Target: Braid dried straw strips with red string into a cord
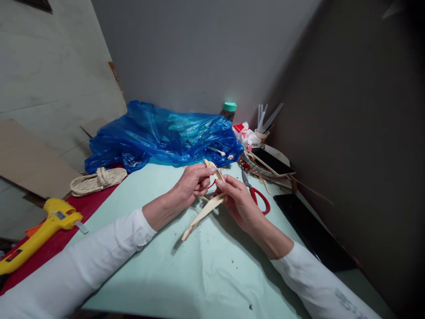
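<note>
Both hands meet over the middle of the pale green table covering. A flat cream-coloured strip (203, 215), like a dried leaf or husk, runs between them, its loose end hanging toward me. My left hand (194, 181) pinches the upper part of the strip between thumb and fingers. My right hand (234, 195) is closed on the strip close by, thumb on top. Part of the strip is hidden behind the fingers. Just right of my right hand lie scissors (260, 201) with red handles.
A blue plastic bag (159, 135) heaps along the back. At left are a woven straw sole (98, 180) and a yellow glue gun (55, 221). On the right stand a round basket (259, 167) with a phone (272, 161), a cup of glue sticks (262, 134) and a dark flat panel (312, 230).
</note>
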Tool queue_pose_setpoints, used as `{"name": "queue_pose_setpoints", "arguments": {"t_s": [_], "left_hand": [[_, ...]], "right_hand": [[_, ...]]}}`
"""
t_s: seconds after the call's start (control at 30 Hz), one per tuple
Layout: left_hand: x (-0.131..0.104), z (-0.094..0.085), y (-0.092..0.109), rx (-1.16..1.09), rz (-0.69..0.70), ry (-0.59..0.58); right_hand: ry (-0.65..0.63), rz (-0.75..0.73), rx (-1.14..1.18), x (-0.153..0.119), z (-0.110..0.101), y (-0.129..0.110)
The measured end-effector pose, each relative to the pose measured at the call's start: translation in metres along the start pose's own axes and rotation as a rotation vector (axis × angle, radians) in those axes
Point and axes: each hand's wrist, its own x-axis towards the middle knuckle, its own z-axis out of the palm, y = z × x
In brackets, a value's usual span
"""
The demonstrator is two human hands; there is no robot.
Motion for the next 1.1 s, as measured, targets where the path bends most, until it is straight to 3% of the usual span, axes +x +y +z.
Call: {"name": "queue_pose_setpoints", "arguments": {"t_s": [0.33,0.47,0.57,0.7,0.87,0.93,1.0,1.1], "left_hand": [[0.004,-0.007,0.014,-0.029,0.105,0.087],[0.006,-0.009,0.022,-0.067,0.131,0.122],[0.009,-0.009,0.022,-0.103,0.134,0.147],[0.015,-0.018,0.023,-0.140,0.171,0.166],[0.019,-0.039,0.035,-0.140,0.211,0.256],[0.017,-0.042,0.038,-0.104,0.162,0.225],[0.015,-0.039,0.037,-0.061,0.095,0.151],[0.011,-0.030,0.034,-0.032,0.047,0.011]], "right_hand": [[-0.193,0.059,-0.197,-0.003,0.001,-0.001],[-0.080,-0.068,-0.091,0.000,0.000,-0.004],[-0.060,-0.043,0.067,0.000,0.001,-0.008],[-0.287,0.153,0.099,-0.009,0.003,-0.014],[-0.801,0.517,-0.102,-0.019,-0.006,-0.025],[-0.888,0.565,-0.194,-0.017,-0.016,-0.032],[-0.798,0.472,-0.273,-0.013,-0.028,-0.040],[-0.556,0.249,-0.272,-0.006,-0.041,-0.050]]}}
